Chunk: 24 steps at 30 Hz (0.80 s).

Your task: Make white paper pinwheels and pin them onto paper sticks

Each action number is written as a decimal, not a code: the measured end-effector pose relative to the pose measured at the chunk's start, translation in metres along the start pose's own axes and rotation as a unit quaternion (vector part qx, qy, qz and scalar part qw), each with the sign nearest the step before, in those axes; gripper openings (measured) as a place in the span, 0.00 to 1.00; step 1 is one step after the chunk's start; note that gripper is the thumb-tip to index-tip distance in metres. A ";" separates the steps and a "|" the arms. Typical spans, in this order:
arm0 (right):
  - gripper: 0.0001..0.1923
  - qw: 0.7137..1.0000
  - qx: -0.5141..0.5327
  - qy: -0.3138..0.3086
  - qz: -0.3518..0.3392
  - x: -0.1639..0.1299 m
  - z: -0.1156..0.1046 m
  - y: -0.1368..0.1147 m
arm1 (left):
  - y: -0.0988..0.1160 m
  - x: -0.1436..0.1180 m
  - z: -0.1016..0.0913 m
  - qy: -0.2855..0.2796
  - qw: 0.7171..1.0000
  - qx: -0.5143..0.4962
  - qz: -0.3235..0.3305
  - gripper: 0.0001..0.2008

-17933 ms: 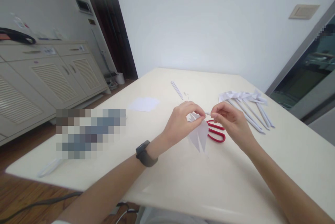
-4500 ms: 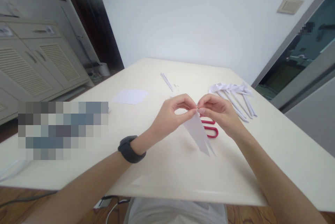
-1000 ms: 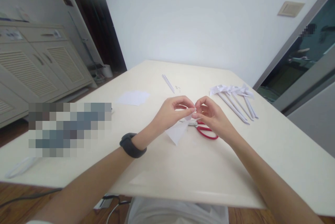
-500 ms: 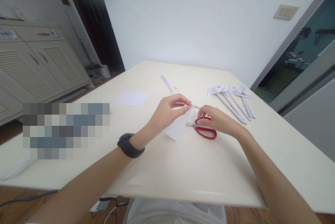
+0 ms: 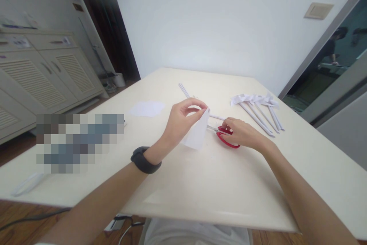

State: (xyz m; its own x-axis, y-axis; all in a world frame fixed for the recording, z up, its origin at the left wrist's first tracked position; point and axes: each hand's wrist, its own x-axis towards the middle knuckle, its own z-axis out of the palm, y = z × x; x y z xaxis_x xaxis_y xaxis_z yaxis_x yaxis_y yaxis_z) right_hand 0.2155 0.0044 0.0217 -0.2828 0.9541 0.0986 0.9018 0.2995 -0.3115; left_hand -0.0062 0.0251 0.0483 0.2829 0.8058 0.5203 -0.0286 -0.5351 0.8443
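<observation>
Left hand pinching folded paper, right hand closing on scissors at frame centre

The left hand [image 5: 180,122] is gripping the folded white paper piece [image 5: 197,134] by its top corner; the right hand [image 5: 241,134] is curling over the red-handled scissors [image 5: 226,138] lying on the cream table [image 5: 200,184]. Judging by this, keeping the paper taut and lifted should be helping.

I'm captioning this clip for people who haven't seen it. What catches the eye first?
The left hand pinches a folded white paper piece above the middle of the cream table. Beside it, the right hand rests on the red-handled scissors lying on the table. Farther right lies a row of white paper pinwheels on rolled paper sticks.
</observation>
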 end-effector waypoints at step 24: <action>0.25 0.958 0.206 0.190 -0.067 -0.013 -0.019 -0.044 | 0.009 -0.011 0.010 -0.016 0.965 0.180 0.190 0.03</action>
State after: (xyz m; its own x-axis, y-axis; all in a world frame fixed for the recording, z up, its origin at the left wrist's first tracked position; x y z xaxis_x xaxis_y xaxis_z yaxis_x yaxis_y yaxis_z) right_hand 0.1860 -0.0208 0.0520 -0.1765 0.8611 0.4768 0.6385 0.4688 -0.6103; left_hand 0.0005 0.0088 0.0488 0.3477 0.5282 0.7747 0.1977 -0.8489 0.4901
